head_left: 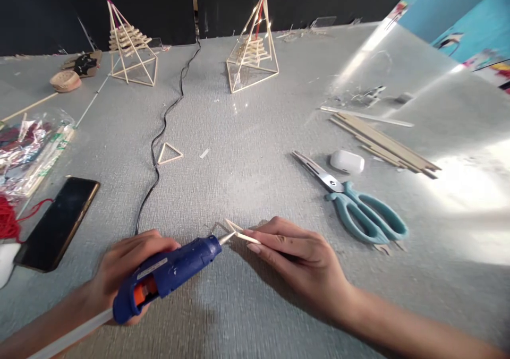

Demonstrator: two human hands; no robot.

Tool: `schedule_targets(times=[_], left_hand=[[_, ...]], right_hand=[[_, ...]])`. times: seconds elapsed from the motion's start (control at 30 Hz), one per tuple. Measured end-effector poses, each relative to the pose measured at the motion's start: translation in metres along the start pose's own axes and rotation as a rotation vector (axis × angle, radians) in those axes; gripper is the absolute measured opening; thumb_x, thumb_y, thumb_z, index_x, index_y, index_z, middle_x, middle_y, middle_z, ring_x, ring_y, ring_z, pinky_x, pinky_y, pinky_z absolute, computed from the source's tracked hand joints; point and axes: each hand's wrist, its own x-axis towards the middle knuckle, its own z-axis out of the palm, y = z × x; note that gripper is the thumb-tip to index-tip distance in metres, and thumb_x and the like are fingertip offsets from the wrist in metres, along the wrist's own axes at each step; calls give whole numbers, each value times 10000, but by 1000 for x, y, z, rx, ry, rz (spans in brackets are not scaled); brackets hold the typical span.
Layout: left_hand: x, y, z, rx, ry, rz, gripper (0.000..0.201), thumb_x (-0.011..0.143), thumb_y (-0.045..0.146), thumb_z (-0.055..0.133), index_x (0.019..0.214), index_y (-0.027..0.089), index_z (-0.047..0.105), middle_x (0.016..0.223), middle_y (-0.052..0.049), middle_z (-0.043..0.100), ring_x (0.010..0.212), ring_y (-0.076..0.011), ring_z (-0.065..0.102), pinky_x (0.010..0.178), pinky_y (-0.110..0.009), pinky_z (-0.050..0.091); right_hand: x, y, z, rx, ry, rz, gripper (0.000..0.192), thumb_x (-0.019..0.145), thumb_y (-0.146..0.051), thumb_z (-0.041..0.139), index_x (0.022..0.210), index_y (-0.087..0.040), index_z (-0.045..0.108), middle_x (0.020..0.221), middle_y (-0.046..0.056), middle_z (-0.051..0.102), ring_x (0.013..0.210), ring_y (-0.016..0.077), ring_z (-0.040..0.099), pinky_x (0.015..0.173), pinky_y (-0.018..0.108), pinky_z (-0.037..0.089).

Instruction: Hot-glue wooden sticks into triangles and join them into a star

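One glue gun (167,276) nozzle points right at sticks (241,233).

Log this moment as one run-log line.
left hand: grips blue hot glue gun, nozzle at joint | right hand: pinches thin wooden sticks on grey table | nearby: teal scissors

Bright daylight from the far right, beyond the right hand (306,261); strong glare washes out the grey textured tabletop (470,189) there. Soft shadows under both hands. Wide-angle bending at edges; far dark background dim, slightly soft.
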Motion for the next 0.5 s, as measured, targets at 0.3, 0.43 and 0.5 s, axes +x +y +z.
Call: schedule_targets(times=[0.3, 0.43, 0.5], left_hand=[[7, 2, -4, 2, -117, 108, 416, 914, 256, 476, 1325, 237, 544, 1022, -105, 736, 851, -265, 720, 737, -385, 637], [6, 2, -4, 6, -103, 98, 436, 891, 254, 501, 1324, 260, 549, 1021, -98, 750, 867, -284, 728, 727, -399, 638], [5, 1, -4, 11, -82, 94, 434, 879, 231, 512, 1308, 263, 561, 1009, -88, 758, 846, -270, 729, 730, -386, 637]], right_hand=[[0, -1, 0, -16, -2, 0, 336, 953, -138, 676, 1239, -299, 752, 930, 56, 783, 789, 172, 696, 673, 338, 602], [2, -2, 0, -26, -7, 13, 322, 960, -154, 671, 1233, -302, 755, 911, 57, 784, 783, 178, 697, 671, 346, 604], [2, -2, 0, -24, -7, 12, 325, 959, -155, 673, 1236, -304, 754, 917, 57, 785, 787, 178, 698, 673, 347, 606]])
